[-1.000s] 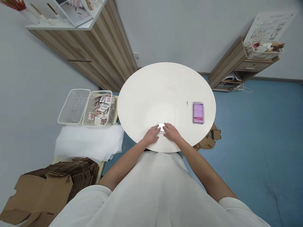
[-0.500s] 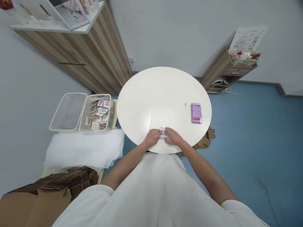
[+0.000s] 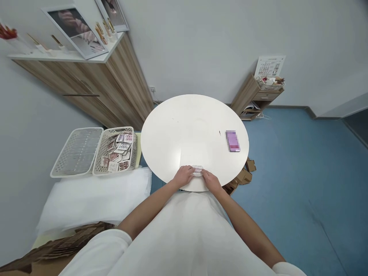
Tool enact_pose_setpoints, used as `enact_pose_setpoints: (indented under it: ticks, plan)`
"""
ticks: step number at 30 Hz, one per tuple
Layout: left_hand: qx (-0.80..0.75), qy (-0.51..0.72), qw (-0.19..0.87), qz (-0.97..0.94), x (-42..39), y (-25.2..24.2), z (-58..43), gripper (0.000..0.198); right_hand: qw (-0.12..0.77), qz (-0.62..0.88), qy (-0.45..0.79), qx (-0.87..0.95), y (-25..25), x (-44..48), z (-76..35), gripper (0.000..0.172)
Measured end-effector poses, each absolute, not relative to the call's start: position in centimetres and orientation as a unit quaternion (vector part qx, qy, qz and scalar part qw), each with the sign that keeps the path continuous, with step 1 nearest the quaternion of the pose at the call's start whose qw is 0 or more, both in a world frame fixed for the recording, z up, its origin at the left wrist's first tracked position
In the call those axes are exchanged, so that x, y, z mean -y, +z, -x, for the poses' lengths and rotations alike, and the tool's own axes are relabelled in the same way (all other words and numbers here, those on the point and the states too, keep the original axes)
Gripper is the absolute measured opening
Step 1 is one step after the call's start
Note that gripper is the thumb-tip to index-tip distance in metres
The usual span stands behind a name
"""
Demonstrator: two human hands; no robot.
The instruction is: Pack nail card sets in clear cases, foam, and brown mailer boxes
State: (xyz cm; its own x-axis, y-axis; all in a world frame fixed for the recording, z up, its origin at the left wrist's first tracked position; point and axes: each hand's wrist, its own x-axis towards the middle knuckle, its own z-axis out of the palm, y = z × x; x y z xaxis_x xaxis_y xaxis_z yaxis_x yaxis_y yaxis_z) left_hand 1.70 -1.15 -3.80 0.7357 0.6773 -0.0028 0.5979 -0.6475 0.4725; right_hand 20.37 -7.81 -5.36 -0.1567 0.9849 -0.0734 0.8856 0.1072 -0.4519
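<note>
A small clear plastic case [image 3: 197, 171] with a pinkish patterned insert lies between my hands, close to the near edge of the round white table [image 3: 189, 122]. My left hand [image 3: 183, 176] grips its left end, fingers closed. At the right end, my right hand [image 3: 211, 180] holds it with closed fingers as well. What exactly the insert shows is too small to make out. A blurred-out purple rectangular thing [image 3: 232, 141] lies on the right part of the table.
Left of the table stand a basket [image 3: 96, 168] full of small printed packets and a basket [image 3: 54, 170] of clear plastic cases. White sheets [image 3: 97, 195] and folded brown cardboard [image 3: 60, 245] lie nearer me. A wooden cabinet [image 3: 126, 76] and small shelf [image 3: 244, 94] stand behind; cardboard pieces [image 3: 243, 176] lie on the floor.
My view has tilted up and shifted a little, so the table and baskets sit lower in the picture. Both hands remain on the clear case.
</note>
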Motion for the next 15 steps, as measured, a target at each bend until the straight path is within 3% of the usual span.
enact_pose_setpoints:
  ticks: [8, 15]
  plan:
    - [-0.38, 0.1, 0.365, -0.844, -1.6, -2.5, -1.2, 0.031, 0.124, 0.668, 0.305, 0.667, -1.3, 4.6, -21.4, 0.022]
    - [-0.412, 0.065, 0.491, -0.765, -5.7, -1.9, -2.0, 0.034, 0.159, 0.668, 0.426, 0.589, -0.7, -0.2, -23.0, 0.014]
